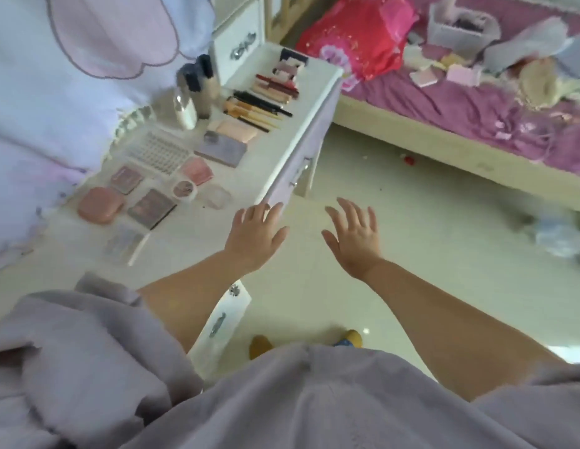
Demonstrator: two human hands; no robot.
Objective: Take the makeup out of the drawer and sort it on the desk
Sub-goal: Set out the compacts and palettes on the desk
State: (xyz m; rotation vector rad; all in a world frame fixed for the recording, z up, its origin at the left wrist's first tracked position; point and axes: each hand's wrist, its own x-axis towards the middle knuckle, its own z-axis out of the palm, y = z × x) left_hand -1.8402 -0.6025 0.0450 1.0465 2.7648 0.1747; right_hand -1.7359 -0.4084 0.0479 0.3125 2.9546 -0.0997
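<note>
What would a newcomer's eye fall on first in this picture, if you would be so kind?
Probably the two bare hands, left and right, spread open and holding nothing, the left near the white desk's front edge. Next, the makeup in neat groups on the desk, such as the row of slim brushes. Then the bright red bag on the purple bed behind.

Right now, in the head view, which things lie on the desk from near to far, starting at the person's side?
Holographic flat pack → pink compact → clear lash tray → grey-lilac palette → row of brushes → lipsticks → open palette at the far end.
</note>
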